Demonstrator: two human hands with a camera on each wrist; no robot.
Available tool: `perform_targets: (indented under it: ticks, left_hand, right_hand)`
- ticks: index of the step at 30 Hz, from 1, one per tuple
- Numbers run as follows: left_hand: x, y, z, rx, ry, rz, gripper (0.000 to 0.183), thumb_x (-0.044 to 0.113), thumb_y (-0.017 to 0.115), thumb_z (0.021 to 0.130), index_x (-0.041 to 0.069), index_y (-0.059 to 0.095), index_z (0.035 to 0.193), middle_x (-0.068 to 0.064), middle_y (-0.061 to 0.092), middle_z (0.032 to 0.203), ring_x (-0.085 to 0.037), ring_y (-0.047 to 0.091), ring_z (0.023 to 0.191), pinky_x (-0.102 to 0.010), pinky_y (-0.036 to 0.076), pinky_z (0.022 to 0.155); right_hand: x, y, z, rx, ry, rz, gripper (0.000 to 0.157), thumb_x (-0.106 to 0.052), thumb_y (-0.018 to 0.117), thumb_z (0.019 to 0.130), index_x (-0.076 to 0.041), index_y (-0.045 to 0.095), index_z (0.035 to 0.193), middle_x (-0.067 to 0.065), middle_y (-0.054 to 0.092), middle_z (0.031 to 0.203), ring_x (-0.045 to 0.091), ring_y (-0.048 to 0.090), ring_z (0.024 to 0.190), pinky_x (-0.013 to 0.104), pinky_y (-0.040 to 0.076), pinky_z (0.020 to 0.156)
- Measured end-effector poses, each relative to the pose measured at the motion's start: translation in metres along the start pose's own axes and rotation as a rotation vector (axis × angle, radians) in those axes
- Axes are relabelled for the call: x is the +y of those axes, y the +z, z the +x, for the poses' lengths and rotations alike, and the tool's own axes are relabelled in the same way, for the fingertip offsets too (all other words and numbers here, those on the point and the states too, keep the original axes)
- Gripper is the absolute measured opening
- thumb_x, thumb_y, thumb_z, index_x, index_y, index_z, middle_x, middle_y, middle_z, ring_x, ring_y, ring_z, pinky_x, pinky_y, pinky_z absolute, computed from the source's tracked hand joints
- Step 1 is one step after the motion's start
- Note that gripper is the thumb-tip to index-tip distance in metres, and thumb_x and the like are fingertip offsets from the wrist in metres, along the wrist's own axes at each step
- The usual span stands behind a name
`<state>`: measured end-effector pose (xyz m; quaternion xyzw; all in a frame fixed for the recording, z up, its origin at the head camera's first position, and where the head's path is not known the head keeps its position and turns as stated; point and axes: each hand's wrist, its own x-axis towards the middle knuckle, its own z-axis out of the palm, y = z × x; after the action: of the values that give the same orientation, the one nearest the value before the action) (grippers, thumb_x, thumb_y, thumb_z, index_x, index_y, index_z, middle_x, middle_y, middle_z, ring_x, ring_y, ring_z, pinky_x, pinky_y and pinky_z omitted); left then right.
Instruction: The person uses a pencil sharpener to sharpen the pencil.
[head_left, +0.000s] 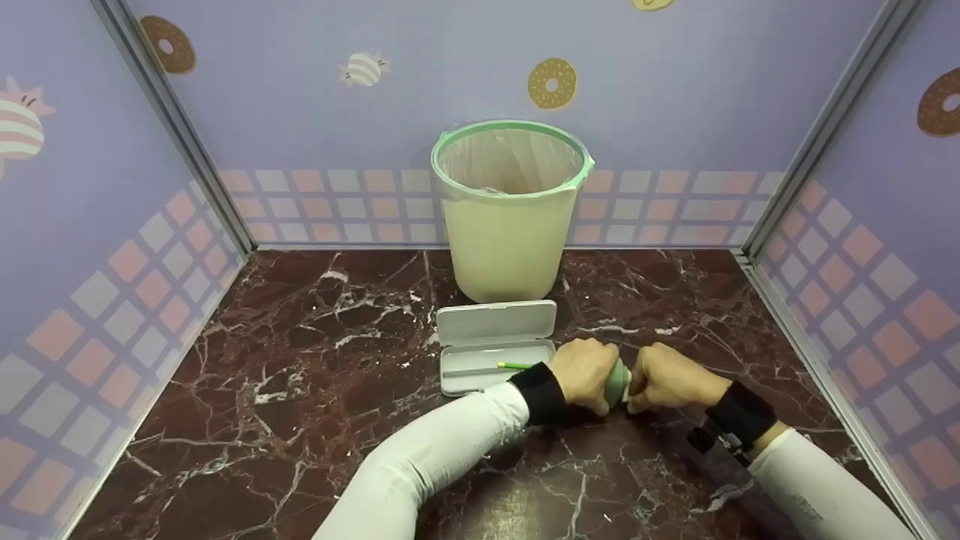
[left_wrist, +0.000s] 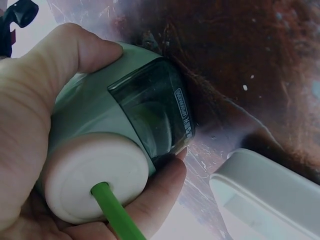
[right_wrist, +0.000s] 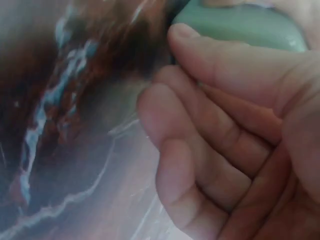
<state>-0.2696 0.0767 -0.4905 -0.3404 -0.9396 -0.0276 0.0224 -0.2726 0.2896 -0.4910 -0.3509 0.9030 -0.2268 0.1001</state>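
In the head view, the two hands are close together over the table, nearer to its right edge than to its left one. Between them is a green pencil sharpener, which the left hand grips. The right hand is at the other side of it, with curled fingers. A green pencil with a yellow end shows over the open pencil case, left of the sharpener. Behind the case stands a bin, near the back edge of the table.

In the left wrist view, thumb and fingers are wrapped around the sharpener; the pencil enters the hole of its pale round end. A dark window is on its side.

In the right wrist view, the thumb lies beside the sharpener; whether the fingers pinch any part, one cannot tell.
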Motion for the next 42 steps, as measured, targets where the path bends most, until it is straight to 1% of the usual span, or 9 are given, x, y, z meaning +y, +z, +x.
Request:
perform_targets:
  ticks: [2, 7, 11, 14, 16, 20, 26, 31, 42]
  left_hand:
    - [0.000, 0.000, 0.000, -0.001, -0.004, 0.001, 0.062, 0.046, 0.102, 0.070, 0.016, 0.071, 0.115, -0.003, 0.081, 0.104, -0.024, 0.082, 0.091, -0.037, 0.068, 0.077]
    - [-0.001, -0.001, 0.001, 0.000, -0.008, -0.010, 0.062, 0.045, 0.102, 0.069, 0.017, 0.071, 0.115, -0.003, 0.081, 0.104, -0.024, 0.082, 0.091, -0.038, 0.068, 0.077]
    - [-0.001, -0.001, 0.001, -0.002, 0.002, -0.013, 0.063, 0.044, 0.102, 0.069, 0.016, 0.070, 0.115, -0.003, 0.081, 0.104, -0.024, 0.082, 0.091, -0.038, 0.068, 0.077]
    - [-0.001, -0.003, 0.000, -0.004, 0.000, -0.013, 0.063, 0.044, 0.103, 0.069, 0.016, 0.070, 0.116, -0.003, 0.081, 0.105, -0.025, 0.082, 0.093, -0.039, 0.068, 0.078]
    - [-0.001, -0.003, 0.000, -0.003, -0.003, -0.014, 0.064, 0.044, 0.103, 0.069, 0.016, 0.070, 0.116, -0.003, 0.081, 0.105, -0.026, 0.082, 0.093, -0.039, 0.068, 0.079]
    - [-0.001, -0.003, 0.000, -0.005, 0.008, -0.022, 0.064, 0.044, 0.103, 0.069, 0.016, 0.070, 0.116, -0.003, 0.081, 0.105, -0.025, 0.082, 0.093, -0.039, 0.068, 0.078]
    - [0.000, -0.003, 0.000, -0.008, 0.024, -0.027, 0.062, 0.042, 0.103, 0.069, 0.017, 0.070, 0.115, -0.002, 0.081, 0.103, -0.024, 0.081, 0.090, -0.038, 0.067, 0.076]
    - [-0.001, -0.002, 0.000, -0.004, 0.028, -0.029, 0.063, 0.044, 0.104, 0.069, 0.017, 0.070, 0.114, -0.001, 0.081, 0.102, -0.023, 0.080, 0.089, -0.038, 0.067, 0.075]
    - [-0.002, -0.003, 0.000, -0.015, 0.021, -0.040, 0.063, 0.044, 0.105, 0.067, 0.018, 0.068, 0.112, -0.001, 0.080, 0.101, -0.023, 0.078, 0.089, -0.039, 0.066, 0.075]
  right_hand:
    - [-0.004, -0.002, -0.003, -0.006, -0.033, -0.006, 0.015, -0.009, 0.099, 0.075, -0.019, 0.088, 0.072, -0.009, 0.079, 0.064, -0.011, 0.051, 0.051, 0.016, 0.046, 0.053]
    - [-0.016, -0.009, -0.008, 0.001, -0.106, -0.076, 0.020, -0.012, 0.097, 0.078, -0.023, 0.083, 0.067, -0.014, 0.072, 0.059, -0.013, 0.040, 0.050, 0.014, 0.036, 0.051]
    - [-0.023, -0.020, -0.011, 0.019, -0.141, -0.120, 0.025, -0.008, 0.093, 0.078, -0.023, 0.080, 0.064, -0.015, 0.067, 0.055, -0.014, 0.037, 0.050, 0.013, 0.034, 0.050]
    - [-0.027, -0.030, -0.011, 0.047, -0.147, -0.141, 0.027, -0.005, 0.091, 0.076, -0.026, 0.080, 0.064, -0.015, 0.067, 0.056, -0.013, 0.038, 0.050, 0.014, 0.036, 0.052]
    - [-0.028, -0.034, -0.011, 0.054, -0.144, -0.139, 0.026, -0.004, 0.091, 0.077, -0.026, 0.082, 0.066, -0.015, 0.070, 0.058, -0.013, 0.040, 0.051, 0.015, 0.038, 0.054]
    - [-0.028, -0.040, -0.012, 0.057, -0.136, -0.134, 0.018, -0.007, 0.093, 0.080, -0.024, 0.087, 0.075, -0.013, 0.078, 0.066, -0.014, 0.052, 0.054, 0.016, 0.047, 0.056]
    - [-0.027, -0.048, -0.011, 0.144, -0.095, -0.150, 0.014, -0.010, 0.096, 0.080, -0.021, 0.088, 0.078, -0.010, 0.081, 0.072, -0.007, 0.063, 0.061, 0.020, 0.054, 0.059]
    - [-0.026, -0.053, -0.008, 0.166, -0.060, -0.153, 0.018, -0.012, 0.100, 0.076, -0.024, 0.086, 0.073, -0.012, 0.080, 0.069, -0.006, 0.064, 0.060, 0.021, 0.054, 0.059]
    - [-0.028, -0.053, -0.005, 0.183, -0.005, -0.206, 0.021, -0.011, 0.097, 0.074, -0.027, 0.084, 0.071, -0.014, 0.078, 0.068, -0.003, 0.064, 0.060, 0.024, 0.055, 0.060]
